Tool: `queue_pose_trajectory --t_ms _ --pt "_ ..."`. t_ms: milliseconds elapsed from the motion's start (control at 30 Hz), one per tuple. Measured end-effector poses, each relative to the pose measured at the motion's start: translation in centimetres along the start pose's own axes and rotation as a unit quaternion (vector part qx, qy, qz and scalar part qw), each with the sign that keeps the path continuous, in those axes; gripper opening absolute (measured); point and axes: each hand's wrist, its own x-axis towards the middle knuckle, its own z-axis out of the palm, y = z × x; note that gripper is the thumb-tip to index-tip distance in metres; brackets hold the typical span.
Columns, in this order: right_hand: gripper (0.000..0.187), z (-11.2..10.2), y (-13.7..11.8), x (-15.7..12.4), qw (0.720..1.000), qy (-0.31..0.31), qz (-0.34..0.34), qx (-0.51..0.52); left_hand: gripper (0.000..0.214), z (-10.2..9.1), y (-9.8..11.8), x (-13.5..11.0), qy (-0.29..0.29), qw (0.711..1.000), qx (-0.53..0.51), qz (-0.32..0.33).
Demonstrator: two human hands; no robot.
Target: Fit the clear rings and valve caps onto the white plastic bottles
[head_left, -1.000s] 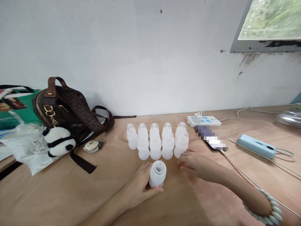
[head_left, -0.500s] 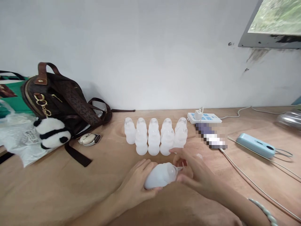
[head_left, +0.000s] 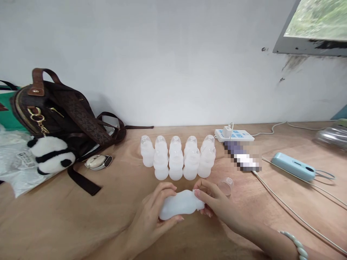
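Note:
A white, wavy-sided plastic bottle [head_left: 180, 205] lies nearly level just above the table. My left hand [head_left: 150, 209] is wrapped round its base end, thumb below and fingers above. At the neck end on the right, my right hand [head_left: 215, 202] is closed, thumb and fingertips pinching the rim; what else its fingers hold is hidden. Beside that hand, a clear plastic cap [head_left: 226, 186] rests on the tabletop. Behind both hands stand several matching white bottles [head_left: 175, 167] in two upright rows, with clear domed tops showing on the back row.
On the left are a dark backpack [head_left: 73, 119] with a panda plush [head_left: 52, 155] and an earbud case [head_left: 97, 162]. To the right lie a power strip [head_left: 241, 135], a pixelated object [head_left: 241, 156], a light-blue device [head_left: 294, 166] and a white cable [head_left: 282, 203].
The bottle's neck end now shows a plain rim where a clear, pointed top was seen. My right fingers have closed onto it. The cap on the table is more exposed.

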Motion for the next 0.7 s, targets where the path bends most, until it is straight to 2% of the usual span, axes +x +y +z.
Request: queue_pose_trajectory --t_ms 100,267,367,433,533,600,700 --pt "0.049 0.1 0.4 0.3 0.999 -0.001 0.028 0.044 0.034 -0.2 -0.3 0.2 -0.022 0.999 0.033 0.022" --pt "0.05 0.4 0.4 0.1 0.999 0.0 0.015 0.037 0.027 -0.6 -0.3 0.3 -0.015 0.996 0.057 0.06" --pt "0.048 0.7 0.5 -0.2 1.0 0.007 -0.001 0.028 0.027 -0.7 -0.2 0.1 -0.014 0.998 0.036 0.053" --pt "0.043 0.6 0.5 -0.5 0.999 0.013 -0.033 0.007 0.027 -0.7 -0.3 -0.1 -0.028 1.0 -0.01 0.005" --pt "0.029 0.1 0.2 -1.1 0.987 0.006 -0.131 -0.095 0.028 -0.6 -0.6 -0.2 -0.052 0.983 -0.115 -0.133" --pt "0.025 -0.4 -0.2 -1.6 0.961 -0.011 -0.206 -0.184 0.04 -0.5 -0.9 -0.1 -0.063 0.955 -0.202 -0.209" --pt "0.023 -1.0 -0.6 -2.0 0.915 -0.04 -0.298 -0.269 0.052 -0.6 -1.1 0.3 -0.069 0.922 -0.291 -0.247"
